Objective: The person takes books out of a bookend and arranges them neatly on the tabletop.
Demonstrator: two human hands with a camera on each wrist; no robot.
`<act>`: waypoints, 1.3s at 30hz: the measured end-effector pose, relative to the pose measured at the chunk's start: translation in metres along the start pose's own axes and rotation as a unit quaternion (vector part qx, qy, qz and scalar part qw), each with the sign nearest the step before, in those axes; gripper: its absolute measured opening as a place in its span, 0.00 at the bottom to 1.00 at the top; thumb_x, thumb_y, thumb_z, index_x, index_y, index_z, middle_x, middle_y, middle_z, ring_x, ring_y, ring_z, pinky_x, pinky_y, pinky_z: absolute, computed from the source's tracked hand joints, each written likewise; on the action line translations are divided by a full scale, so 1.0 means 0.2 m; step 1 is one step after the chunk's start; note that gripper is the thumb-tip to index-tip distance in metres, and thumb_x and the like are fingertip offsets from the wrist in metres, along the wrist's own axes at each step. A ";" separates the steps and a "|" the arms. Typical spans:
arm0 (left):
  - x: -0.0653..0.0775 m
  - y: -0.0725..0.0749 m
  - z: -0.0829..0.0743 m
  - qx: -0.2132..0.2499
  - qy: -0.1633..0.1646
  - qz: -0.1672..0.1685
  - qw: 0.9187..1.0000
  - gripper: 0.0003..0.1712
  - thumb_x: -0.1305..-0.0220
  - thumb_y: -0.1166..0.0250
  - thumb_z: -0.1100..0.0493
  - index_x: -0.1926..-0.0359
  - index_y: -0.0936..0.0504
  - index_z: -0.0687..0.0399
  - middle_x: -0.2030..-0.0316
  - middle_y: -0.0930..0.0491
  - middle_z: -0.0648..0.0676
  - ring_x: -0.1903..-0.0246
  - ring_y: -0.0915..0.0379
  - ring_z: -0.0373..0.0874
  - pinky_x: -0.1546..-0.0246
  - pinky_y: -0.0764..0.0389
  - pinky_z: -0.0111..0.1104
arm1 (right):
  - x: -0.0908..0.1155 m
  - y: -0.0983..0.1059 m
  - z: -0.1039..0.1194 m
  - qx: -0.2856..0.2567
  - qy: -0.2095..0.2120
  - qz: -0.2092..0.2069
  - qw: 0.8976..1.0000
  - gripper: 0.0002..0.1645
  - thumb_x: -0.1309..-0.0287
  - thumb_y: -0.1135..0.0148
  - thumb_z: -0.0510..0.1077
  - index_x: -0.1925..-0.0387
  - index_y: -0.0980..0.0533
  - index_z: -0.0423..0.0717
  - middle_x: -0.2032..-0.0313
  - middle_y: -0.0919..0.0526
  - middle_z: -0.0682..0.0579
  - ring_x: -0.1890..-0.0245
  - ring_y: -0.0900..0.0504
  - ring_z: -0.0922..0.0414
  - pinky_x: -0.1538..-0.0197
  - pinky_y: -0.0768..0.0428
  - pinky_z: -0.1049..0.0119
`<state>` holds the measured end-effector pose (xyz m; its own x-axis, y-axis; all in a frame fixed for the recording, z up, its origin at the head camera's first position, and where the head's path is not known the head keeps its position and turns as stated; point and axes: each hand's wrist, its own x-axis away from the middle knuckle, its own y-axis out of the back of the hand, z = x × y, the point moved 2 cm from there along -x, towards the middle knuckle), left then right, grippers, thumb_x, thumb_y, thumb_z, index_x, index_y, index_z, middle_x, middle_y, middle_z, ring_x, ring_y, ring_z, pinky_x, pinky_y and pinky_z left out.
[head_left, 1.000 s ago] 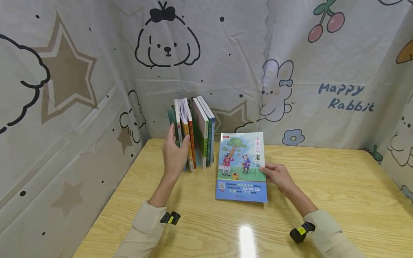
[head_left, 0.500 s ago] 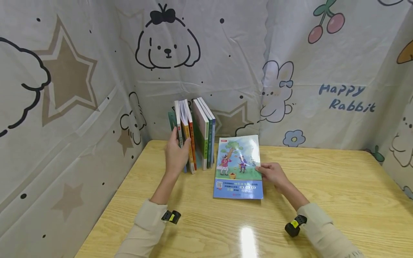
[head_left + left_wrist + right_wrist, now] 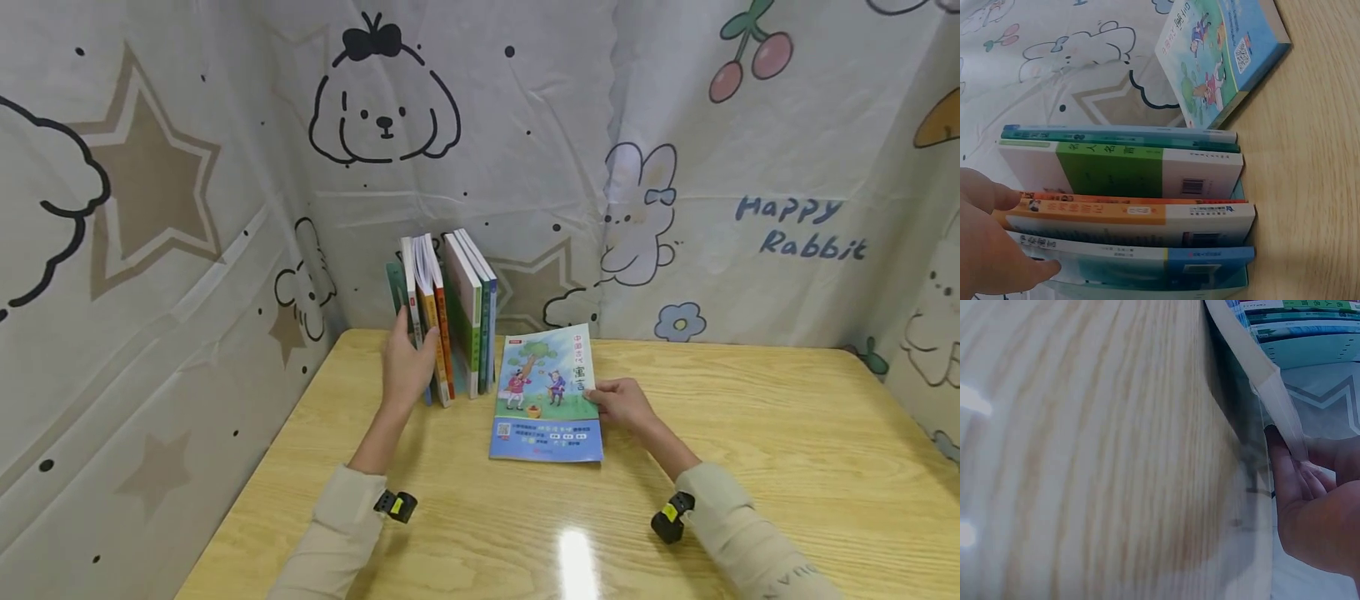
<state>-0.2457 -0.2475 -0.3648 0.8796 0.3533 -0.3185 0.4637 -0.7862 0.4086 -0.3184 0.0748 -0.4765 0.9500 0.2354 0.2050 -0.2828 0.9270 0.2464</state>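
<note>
In the head view, my left hand (image 3: pixel 407 367) grips a few standing books at the left, thumb on their right side and fingers on their left. Between them are a white-and-blue-spined book (image 3: pixel 1129 253) and an orange-spined book (image 3: pixel 1097 210). My right hand (image 3: pixel 622 404) pinches the right edge of a blue paperback (image 3: pixel 546 404), its illustrated cover facing me. This paperback is to the right of the row, tilted back. In the right wrist view, its page edge (image 3: pixel 1250 353) shows, with thumb and fingers on opposite sides.
A green-spined book (image 3: pixel 1110 169), a dark green one (image 3: pixel 484 342) and a light blue one (image 3: pixel 492 333) stand in the row, with a gap left of them. A teal panel (image 3: pixel 395 283) stands at the row's left end. Patterned cloth (image 3: pixel 525 125) hangs behind the wooden table (image 3: pixel 750 467).
My right hand has moved the blue paperback left, closer to the row, and its cover leans a little differently. My left hand has slid slightly down the books, which stay in place.
</note>
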 end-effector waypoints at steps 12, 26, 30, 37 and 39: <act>0.02 -0.02 0.05 0.007 -0.019 -0.007 1.000 0.33 0.25 0.44 0.57 0.25 0.41 0.63 0.36 0.30 0.68 0.42 0.28 0.63 0.46 0.24 0.54 | -0.02 -0.04 -0.01 0.068 -0.025 -0.037 0.997 0.16 0.33 0.38 0.41 0.54 0.18 0.29 0.62 0.13 0.42 0.68 0.16 0.59 0.66 0.16 0.65; 0.03 -0.02 0.06 0.040 -0.034 -0.073 0.996 0.27 0.27 0.39 0.60 0.32 0.30 0.65 0.39 0.26 0.66 0.40 0.27 0.58 0.43 0.24 0.45 | -0.01 -0.03 0.03 0.143 -0.021 -0.080 0.986 0.15 0.39 0.31 0.45 0.73 0.16 0.37 0.78 0.16 0.51 0.78 0.22 0.60 0.73 0.19 0.69; 0.03 -0.02 0.07 0.053 -0.045 -0.084 0.994 0.26 0.29 0.38 0.61 0.34 0.27 0.65 0.41 0.24 0.67 0.43 0.24 0.58 0.47 0.21 0.42 | -0.01 -0.02 0.04 0.150 -0.018 -0.081 0.985 0.15 0.40 0.30 0.45 0.75 0.16 0.36 0.78 0.16 0.50 0.79 0.20 0.60 0.74 0.19 0.69; 0.03 -0.02 0.07 0.039 -0.046 -0.080 0.995 0.26 0.29 0.36 0.59 0.34 0.26 0.63 0.42 0.22 0.64 0.46 0.21 0.56 0.49 0.19 0.44 | -0.01 -0.02 0.04 0.147 -0.008 -0.087 0.985 0.15 0.42 0.29 0.44 0.75 0.16 0.35 0.79 0.16 0.50 0.79 0.19 0.59 0.74 0.17 0.67; 0.02 -0.02 0.07 0.026 -0.039 -0.069 0.997 0.29 0.29 0.37 0.58 0.31 0.29 0.63 0.40 0.24 0.65 0.46 0.22 0.58 0.49 0.20 0.48 | -0.01 -0.03 0.03 0.139 -0.005 -0.086 0.986 0.13 0.42 0.30 0.42 0.73 0.16 0.34 0.77 0.15 0.48 0.79 0.18 0.59 0.73 0.17 0.67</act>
<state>-0.2452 -0.2494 -0.3808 0.7961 0.4203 -0.4355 0.5714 -0.7590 0.3120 -0.3193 0.0676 -0.4722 0.9861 0.0775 0.1471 -0.1446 0.8362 0.5290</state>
